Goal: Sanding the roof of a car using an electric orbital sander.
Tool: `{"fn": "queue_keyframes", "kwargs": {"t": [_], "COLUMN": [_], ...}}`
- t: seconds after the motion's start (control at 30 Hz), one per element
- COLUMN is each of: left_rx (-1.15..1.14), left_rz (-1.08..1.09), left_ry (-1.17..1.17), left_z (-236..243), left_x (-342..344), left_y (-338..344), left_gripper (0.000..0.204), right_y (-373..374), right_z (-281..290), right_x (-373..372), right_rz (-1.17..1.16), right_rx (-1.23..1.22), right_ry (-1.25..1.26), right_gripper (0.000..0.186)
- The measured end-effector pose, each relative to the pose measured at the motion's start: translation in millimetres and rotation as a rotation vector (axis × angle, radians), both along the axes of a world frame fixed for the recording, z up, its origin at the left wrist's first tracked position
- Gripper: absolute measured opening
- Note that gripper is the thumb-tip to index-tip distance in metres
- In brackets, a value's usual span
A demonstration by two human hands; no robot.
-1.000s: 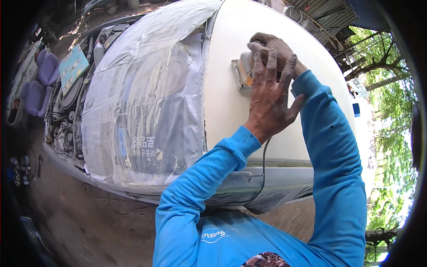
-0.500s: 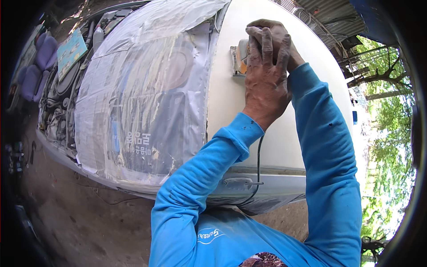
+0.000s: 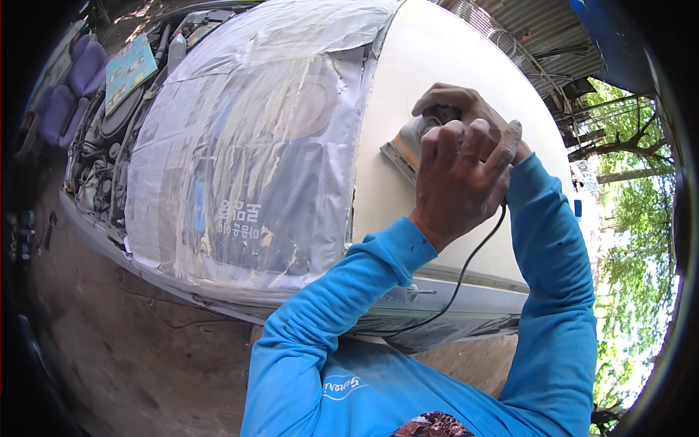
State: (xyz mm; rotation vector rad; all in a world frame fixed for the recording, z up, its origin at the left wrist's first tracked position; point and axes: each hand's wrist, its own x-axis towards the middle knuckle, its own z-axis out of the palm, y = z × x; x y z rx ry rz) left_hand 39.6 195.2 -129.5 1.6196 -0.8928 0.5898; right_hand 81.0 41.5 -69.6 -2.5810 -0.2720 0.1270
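Note:
An orange and grey electric sander [image 3: 409, 149] with a flat rectangular base sits on the pale car roof [image 3: 408, 65], tilted at an angle to the roof's edge. My right hand [image 3: 477, 109] is wrapped over the dark upper part of the sander. My left hand [image 3: 459, 182] closes over its near side, fingers curled, close against the right hand. Most of the sander's body is hidden beneath both hands. A dark power cord [image 3: 466, 269] trails from it over the near edge of the roof.
Plastic sheeting and paper [image 3: 240, 160] cover the windshield area to the left. Beyond is an exposed engine bay [image 3: 109, 160] with a plastic bottle [image 3: 177, 51] and a blue-green panel [image 3: 129, 73]. Purple seats [image 3: 73, 91] stand far left. Corrugated metal [image 3: 546, 29] is at the far right.
Both hands and the sander have moved nearer to me and slightly right, and the sander has turned at an angle. My left fingers have gone from stretched to curled. The cord has swung right.

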Motion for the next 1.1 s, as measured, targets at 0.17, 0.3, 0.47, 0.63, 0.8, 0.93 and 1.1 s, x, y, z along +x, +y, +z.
{"fn": "queue_keyframes", "kwargs": {"t": [0.17, 0.3, 0.47, 0.63, 0.8, 0.93, 1.1], "left_rx": [-0.044, 0.149, 0.183, 0.129, 0.164, 0.121, 0.206], "left_rz": [-0.072, -0.187, -0.236, -0.306, -0.368, -0.578, -0.519], "left_ry": [-0.075, -0.028, -0.040, -0.041, -0.034, -0.015, 0.021], "left_z": [22, 26, 26, 24, 4, -2, 12], "left_x": [38, 90, 142, 188, 230, 230, 171], "left_y": [-31, -60, -95, -128, -140, -116, -48], "left_gripper": [0.057, 0.054, 0.052, 0.051, 0.042, 0.030, 0.035], "right_y": [-16, -47, -89, -100, -90, -84, -35], "right_z": [-5, -8, -25, -44, -69, -83, -82], "right_x": [-10, 5, 55, 107, 142, 141, 114], "right_rz": [-0.147, -0.334, -0.431, -0.430, -0.342, -0.343, -0.267], "right_rx": [0.114, 0.033, -0.042, -0.043, -0.038, -0.052, 0.033], "right_ry": [0.051, -0.046, -0.132, -0.156, -0.181, -0.278, -0.379], "right_gripper": [0.040, 0.041, 0.041, 0.042, 0.043, 0.044, 0.044]}}
